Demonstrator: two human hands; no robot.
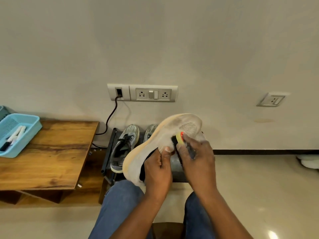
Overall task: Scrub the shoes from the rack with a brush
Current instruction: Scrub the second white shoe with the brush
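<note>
Shoe held up over the lap, brush against its side.

I am seeing the left hand (158,171) gripping the pale shoe (165,133) at its collar, sole tilted up toward the far wall. The right hand (196,157) is gripping a yellow-headed brush (180,139) touching the shoe's side. A grey pair (124,147) is sitting on the rack (108,152) beyond, right of the wooden bench (51,152).

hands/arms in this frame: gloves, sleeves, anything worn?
Both bare: no gloves, no sleeves on the forearms as far as the frame shows. Left hand and right hand show no rings, watch or bands. Blue jeans on the legs below.
</note>
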